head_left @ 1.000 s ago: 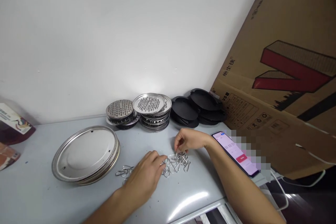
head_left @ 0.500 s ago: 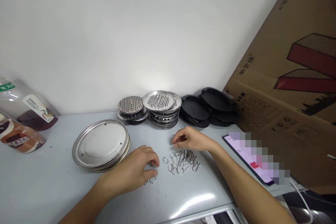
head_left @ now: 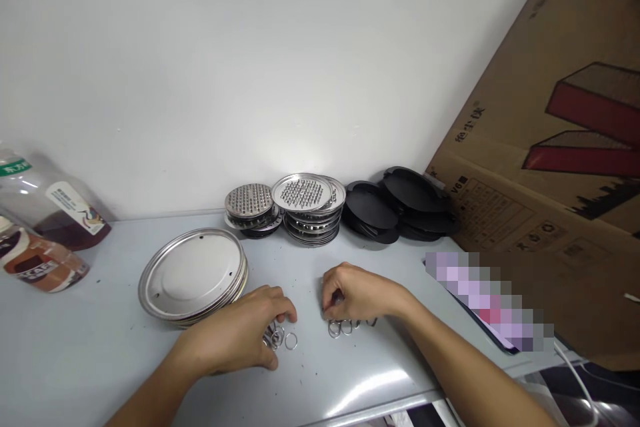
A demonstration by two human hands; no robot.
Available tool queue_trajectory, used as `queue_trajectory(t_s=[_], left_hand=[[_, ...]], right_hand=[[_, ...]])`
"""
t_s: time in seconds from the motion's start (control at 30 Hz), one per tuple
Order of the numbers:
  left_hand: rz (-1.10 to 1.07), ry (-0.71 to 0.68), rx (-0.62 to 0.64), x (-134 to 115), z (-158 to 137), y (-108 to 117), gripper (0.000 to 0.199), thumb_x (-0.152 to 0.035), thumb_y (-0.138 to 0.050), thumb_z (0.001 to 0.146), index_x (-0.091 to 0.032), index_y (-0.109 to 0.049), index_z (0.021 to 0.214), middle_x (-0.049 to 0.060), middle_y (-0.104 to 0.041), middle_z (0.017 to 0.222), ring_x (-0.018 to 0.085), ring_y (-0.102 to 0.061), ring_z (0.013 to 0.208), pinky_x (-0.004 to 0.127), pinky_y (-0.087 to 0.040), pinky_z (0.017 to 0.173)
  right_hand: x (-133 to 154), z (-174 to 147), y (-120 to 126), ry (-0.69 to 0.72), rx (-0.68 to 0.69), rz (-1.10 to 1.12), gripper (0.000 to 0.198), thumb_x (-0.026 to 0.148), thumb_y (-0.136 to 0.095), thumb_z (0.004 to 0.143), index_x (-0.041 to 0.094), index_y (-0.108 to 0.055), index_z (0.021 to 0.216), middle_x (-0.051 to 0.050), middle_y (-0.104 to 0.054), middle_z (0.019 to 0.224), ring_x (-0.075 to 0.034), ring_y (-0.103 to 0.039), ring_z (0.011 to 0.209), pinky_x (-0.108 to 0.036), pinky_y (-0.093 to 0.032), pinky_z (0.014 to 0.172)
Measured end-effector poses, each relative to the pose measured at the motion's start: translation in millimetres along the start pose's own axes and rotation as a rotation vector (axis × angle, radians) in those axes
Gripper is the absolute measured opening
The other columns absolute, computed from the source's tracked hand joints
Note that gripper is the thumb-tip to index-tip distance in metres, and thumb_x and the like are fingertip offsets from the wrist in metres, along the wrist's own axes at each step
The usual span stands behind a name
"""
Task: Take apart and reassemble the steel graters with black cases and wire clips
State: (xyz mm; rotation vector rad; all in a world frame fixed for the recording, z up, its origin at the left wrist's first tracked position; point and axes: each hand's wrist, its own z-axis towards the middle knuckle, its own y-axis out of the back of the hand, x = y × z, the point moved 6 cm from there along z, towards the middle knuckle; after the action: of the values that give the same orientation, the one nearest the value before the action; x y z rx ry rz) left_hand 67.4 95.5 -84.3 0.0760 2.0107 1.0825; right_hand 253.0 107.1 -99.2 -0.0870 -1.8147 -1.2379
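My left hand rests low over the table with thumb and fingers apart. Inside its curve lie small metal rings and clips, partly covered by the hand, and one split ring sits just outside it. Thumb and forefinger of my right hand are pinched together at the table top; whatever is between them is hidden. Below that hand, several rings and snap clips poke out from a pile it mostly covers. A stack of round metal lids stands beyond my left hand.
Round perforated grater discs are stacked by the wall, beside another stack and black round trays. Two bottles stand at the left. A phone with a cable lies at the right, before a large cardboard box.
My right hand has moved down and slightly left onto the pile, its fingertips closing. My left hand has shifted left and opened wider, uncovering more rings and clips.
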Motion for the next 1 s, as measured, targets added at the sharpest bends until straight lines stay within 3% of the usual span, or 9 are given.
queue_trajectory(t_s=[0.2, 0.37, 0.57, 0.73, 0.87, 1.0], left_hand=[[0.015, -0.003, -0.031, -1, 3, -3, 0.030, -0.017, -0.061, 0.072, -0.029, -0.072, 0.097, 0.001, -0.068, 0.088, 0.020, -0.063, 0.080, 0.025, -0.042, 0.066], [-0.006, -0.035, -0.097, -12, 6, 4, 0.018, -0.024, -0.057, 0.081, -0.023, -0.075, 0.079, 0.001, -0.069, 0.078, 0.017, -0.062, 0.066, 0.025, -0.040, 0.060], [-0.330, 0.023, -0.171, -18, 9, 15, 0.024, -0.038, -0.058, 0.087, -0.020, -0.073, 0.084, 0.000, -0.064, 0.070, 0.015, -0.055, 0.063, 0.023, -0.036, 0.055], [-0.709, -0.020, -0.348, -17, 18, 15, 0.022, -0.037, -0.063, 0.085, -0.018, -0.070, 0.093, 0.003, -0.070, 0.080, 0.018, -0.063, 0.076, 0.026, -0.045, 0.069], [-0.875, -0.009, -0.401, -11, 24, 9, 0.020, -0.035, -0.068, 0.081, -0.016, -0.067, 0.088, 0.004, -0.070, 0.078, 0.018, -0.066, 0.076, 0.030, -0.050, 0.074], [-0.900, 0.033, -0.419, -7, 24, 9, 0.019, -0.033, -0.068, 0.081, -0.016, -0.065, 0.087, 0.002, -0.067, 0.074, 0.016, -0.065, 0.072, 0.028, -0.050, 0.071]], right_hand=[[-1, 3, 13, -0.017, -0.155, 0.107, 0.014, 0.027, -0.072, 0.076, 0.016, -0.077, 0.083, -0.002, -0.068, 0.076, -0.011, -0.055, 0.062, -0.021, -0.042, 0.058], [-6, 7, 8, -0.042, -0.179, 0.207, 0.018, 0.030, -0.069, 0.080, 0.016, -0.076, 0.087, -0.003, -0.069, 0.081, -0.012, -0.056, 0.064, -0.021, -0.041, 0.056], [-2, 8, 2, -0.055, -0.138, 0.480, 0.022, 0.035, -0.070, 0.081, 0.014, -0.074, 0.087, -0.003, -0.066, 0.076, -0.012, -0.057, 0.064, -0.022, -0.046, 0.059], [19, 12, -14, -0.024, -0.001, 0.935, 0.041, 0.046, -0.068, 0.083, 0.015, -0.066, 0.111, -0.004, -0.067, 0.082, -0.016, -0.067, 0.071, -0.030, -0.055, 0.065], [21, 16, -16, -0.012, -0.069, 0.962, 0.037, 0.042, -0.073, 0.080, 0.014, -0.068, 0.104, -0.004, -0.068, 0.081, -0.015, -0.067, 0.068, -0.029, -0.056, 0.065], [13, 13, -8, -0.058, -0.118, 0.866, 0.035, 0.045, -0.068, 0.084, 0.011, -0.072, 0.089, -0.007, -0.070, 0.078, -0.015, -0.068, 0.063, -0.027, -0.055, 0.062]])
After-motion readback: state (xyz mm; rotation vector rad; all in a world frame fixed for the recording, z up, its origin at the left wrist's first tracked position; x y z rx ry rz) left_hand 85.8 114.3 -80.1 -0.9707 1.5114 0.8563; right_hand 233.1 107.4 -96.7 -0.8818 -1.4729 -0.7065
